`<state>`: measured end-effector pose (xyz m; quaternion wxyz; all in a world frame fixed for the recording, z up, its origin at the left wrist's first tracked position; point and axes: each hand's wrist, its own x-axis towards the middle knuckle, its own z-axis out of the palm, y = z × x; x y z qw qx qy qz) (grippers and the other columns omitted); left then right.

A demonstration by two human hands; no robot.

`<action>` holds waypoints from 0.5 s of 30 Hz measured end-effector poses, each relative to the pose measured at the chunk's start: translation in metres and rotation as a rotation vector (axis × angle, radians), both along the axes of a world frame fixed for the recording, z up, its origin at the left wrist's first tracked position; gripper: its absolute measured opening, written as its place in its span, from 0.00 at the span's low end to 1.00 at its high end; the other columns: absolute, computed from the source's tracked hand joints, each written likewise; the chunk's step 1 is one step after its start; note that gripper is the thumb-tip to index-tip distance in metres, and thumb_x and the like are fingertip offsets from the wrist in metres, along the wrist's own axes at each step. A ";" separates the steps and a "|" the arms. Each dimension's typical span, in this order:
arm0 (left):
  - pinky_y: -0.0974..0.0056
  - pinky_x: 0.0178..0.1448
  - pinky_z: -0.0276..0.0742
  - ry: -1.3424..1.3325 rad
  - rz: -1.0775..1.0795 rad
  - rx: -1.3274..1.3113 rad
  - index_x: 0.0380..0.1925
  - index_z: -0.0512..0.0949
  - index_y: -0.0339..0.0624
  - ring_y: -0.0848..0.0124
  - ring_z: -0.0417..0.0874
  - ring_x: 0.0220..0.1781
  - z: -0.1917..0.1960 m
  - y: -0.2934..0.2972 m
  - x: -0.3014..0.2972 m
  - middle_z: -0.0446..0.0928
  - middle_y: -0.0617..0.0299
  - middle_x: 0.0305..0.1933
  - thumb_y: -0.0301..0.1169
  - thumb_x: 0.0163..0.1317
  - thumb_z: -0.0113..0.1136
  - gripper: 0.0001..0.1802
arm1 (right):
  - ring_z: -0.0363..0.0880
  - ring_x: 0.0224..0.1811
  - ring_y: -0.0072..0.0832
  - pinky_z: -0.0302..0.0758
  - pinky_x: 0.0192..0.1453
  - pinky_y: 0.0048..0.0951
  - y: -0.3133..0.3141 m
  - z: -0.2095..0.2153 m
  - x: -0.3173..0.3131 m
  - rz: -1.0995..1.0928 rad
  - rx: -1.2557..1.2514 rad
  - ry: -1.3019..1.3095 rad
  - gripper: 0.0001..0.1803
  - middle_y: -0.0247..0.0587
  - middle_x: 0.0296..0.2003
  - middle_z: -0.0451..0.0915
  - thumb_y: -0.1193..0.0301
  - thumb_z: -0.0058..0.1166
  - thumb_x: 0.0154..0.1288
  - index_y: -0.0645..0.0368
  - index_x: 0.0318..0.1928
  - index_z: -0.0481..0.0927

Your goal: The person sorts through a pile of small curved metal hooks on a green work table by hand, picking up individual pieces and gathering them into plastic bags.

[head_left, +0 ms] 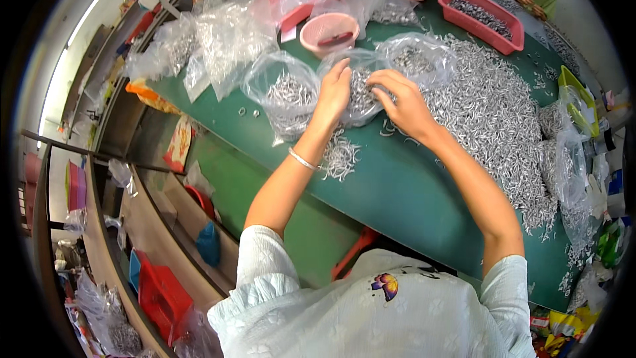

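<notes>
On the green table (397, 185), from the left, a filled clear bag (286, 93) stands beside the middle bag of small metal parts (361, 89). Her left hand (333, 93) and right hand (404, 103), fingers curled, hold its mouth. It could tip, I'd judge, spilling parts toward the near edge; right of her, the loose heap (497, 119) leaves little room.

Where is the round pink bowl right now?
In the head view, the pink bowl sits on the green table, just beyond the left hand, among clear plastic bags.
</notes>
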<state>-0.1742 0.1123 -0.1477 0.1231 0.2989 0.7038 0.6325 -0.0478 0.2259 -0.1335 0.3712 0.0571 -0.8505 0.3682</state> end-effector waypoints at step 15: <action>0.43 0.77 0.42 0.391 0.218 -0.478 0.66 0.57 0.30 0.45 0.51 0.76 -0.090 -0.116 0.122 0.54 0.38 0.72 0.25 0.70 0.42 0.25 | 0.65 0.65 0.50 0.61 0.70 0.43 -0.101 -0.105 0.037 0.010 -0.080 -0.372 0.21 0.56 0.59 0.70 0.72 0.47 0.69 0.69 0.59 0.69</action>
